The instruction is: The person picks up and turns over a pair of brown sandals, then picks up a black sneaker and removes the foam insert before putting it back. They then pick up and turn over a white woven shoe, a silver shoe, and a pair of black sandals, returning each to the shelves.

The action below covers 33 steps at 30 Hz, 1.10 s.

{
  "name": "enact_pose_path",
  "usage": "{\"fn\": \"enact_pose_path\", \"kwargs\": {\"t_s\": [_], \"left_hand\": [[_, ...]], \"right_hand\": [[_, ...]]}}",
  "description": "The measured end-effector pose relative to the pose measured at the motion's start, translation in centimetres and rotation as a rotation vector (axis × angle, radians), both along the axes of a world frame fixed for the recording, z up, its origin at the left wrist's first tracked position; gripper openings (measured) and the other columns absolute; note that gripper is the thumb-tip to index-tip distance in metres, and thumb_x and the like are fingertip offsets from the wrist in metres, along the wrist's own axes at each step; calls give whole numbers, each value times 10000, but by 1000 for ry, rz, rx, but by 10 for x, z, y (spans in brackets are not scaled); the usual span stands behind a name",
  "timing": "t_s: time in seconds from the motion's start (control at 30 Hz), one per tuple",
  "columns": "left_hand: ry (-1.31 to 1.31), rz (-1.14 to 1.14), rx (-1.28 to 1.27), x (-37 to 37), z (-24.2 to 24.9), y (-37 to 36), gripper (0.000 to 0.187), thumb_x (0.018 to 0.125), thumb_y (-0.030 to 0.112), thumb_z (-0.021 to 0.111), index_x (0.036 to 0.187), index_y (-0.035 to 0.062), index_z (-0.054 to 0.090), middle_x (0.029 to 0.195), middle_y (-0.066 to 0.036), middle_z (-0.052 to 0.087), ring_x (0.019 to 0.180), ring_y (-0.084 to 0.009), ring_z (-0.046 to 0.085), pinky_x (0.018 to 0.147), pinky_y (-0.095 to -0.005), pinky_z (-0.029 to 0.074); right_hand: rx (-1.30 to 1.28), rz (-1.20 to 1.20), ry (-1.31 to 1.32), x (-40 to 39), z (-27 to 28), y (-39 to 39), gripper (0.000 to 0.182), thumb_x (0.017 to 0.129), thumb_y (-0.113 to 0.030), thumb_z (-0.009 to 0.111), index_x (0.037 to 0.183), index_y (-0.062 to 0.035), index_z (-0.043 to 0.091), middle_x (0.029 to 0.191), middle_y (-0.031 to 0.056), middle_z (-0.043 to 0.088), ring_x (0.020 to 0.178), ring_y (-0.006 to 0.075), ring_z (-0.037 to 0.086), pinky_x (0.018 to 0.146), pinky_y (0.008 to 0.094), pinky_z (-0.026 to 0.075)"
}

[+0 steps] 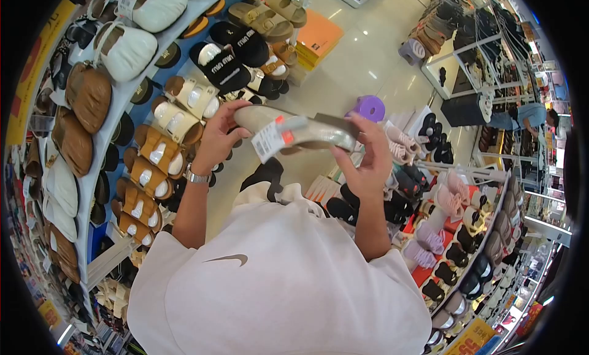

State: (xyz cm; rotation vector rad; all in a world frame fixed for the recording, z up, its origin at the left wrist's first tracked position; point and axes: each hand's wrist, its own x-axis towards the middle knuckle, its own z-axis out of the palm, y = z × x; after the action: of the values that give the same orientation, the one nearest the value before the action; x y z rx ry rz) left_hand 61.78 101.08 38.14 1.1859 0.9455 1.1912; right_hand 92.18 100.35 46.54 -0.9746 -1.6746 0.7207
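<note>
A pale, glossy beige shoe [316,133] is held up in front of my chest, turned on its side. My left hand [221,135], with a metal-band watch [197,178] on its wrist, grips the rounded toe end between thumb and fingers. At the heel end, my right hand [368,156] pinches the shoe with its thumb below and fingers above. From the shoe hangs a white price tag [265,143] with a barcode and red-orange marks. The shoe's inside is mostly hidden from view.
Shelves to the left carry white clogs [124,51], brown clogs [89,100] and strapped sandals [162,149]. On the right, a rack holds pink shoes [451,192]. A purple stool [370,108] and an orange box [319,36] stand ahead. Another person [527,117] is at the far right.
</note>
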Motion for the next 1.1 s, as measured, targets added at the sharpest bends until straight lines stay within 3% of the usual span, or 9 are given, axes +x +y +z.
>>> {"fn": "enact_pose_path", "kwargs": {"t_s": [0.17, 0.3, 0.33, 0.47, 0.6, 0.7, 0.83, 0.93, 1.1], "left_hand": [[-49, 89, -68, 11, 18, 30, 464, 1030, 351, 497, 1381, 47, 492, 1243, -73, 607, 1119, -136, 570, 976, -292, 449], [-337, 0, -43, 12, 36, 54, 670, 982, 514, 522, 1423, 15, 447, 1146, -63, 635, 928, -112, 612, 826, -261, 494], [-479, -36, -114, 13, 57, 55, 757, 953, 555, 539, 1446, -4, 406, 1111, -71, 634, 760, -97, 606, 651, -243, 503], [-297, -6, -42, 13, 63, 71, 735, 967, 494, 542, 1448, -38, 378, 1111, -100, 644, 628, -108, 593, 503, -246, 483], [-241, 88, -37, 15, 97, 80, 553, 935, 118, 657, 1431, 1, 443, 1094, -71, 662, 597, -76, 563, 527, -220, 474], [113, 144, 294, 17, 120, 87, 616, 821, 106, 782, 1386, 62, 541, 1011, -85, 707, 675, -137, 649, 630, -272, 542], [532, 300, 679, 33, 156, 88, 615, 684, 99, 807, 1280, 83, 657, 800, -55, 663, 701, -225, 656, 641, -290, 546], [698, 431, 1109, 49, 157, 113, 558, 618, 58, 719, 1175, 26, 704, 705, 2, 588, 712, -186, 642, 605, -290, 535], [789, 685, 1122, 58, 170, 159, 586, 595, 21, 705, 1182, 9, 697, 685, -21, 584, 732, -223, 663, 650, -308, 565]], "right_hand": [[-276, 220, 268, -10, 21, 75, 733, 774, -8, 764, 1421, -15, 418, 1381, 131, 421, 1170, 222, 559, 922, 342, 543], [-639, 131, 341, 5, -9, 129, 562, 836, -46, 737, 1325, -27, 460, 1215, 110, 556, 1112, 214, 599, 851, 340, 583], [-676, 93, 400, -5, -7, 135, 397, 931, -177, 670, 1261, -28, 507, 1060, 94, 620, 902, 168, 653, 614, 287, 575], [-872, 26, 336, -12, -29, 150, 451, 1039, -416, 442, 1106, 0, 602, 763, 66, 640, 417, 99, 492, 339, 225, 330], [-1118, 243, 275, -1, -57, 163, 548, 1009, -530, 406, 1188, -56, 614, 859, 47, 659, 458, 89, 493, 318, 227, 299], [-1151, 167, 507, -23, -50, 176, 527, 1034, -487, 396, 1163, -25, 613, 812, 43, 680, 412, 70, 485, 304, 203, 269], [-1159, 168, 785, -45, -31, 214, 563, 1034, -494, 362, 1336, -52, 535, 1175, 107, 663, 934, 207, 678, 694, 314, 573], [-1136, 488, 1009, -75, 81, 194, 518, 1050, -432, 394, 1398, -57, 476, 1314, 145, 588, 1178, 271, 598, 988, 396, 513], [-781, 547, 934, -95, 50, 289, 478, 1032, -224, 481, 1452, -10, 404, 1418, 164, 504, 1275, 263, 537, 1066, 400, 455]]}}
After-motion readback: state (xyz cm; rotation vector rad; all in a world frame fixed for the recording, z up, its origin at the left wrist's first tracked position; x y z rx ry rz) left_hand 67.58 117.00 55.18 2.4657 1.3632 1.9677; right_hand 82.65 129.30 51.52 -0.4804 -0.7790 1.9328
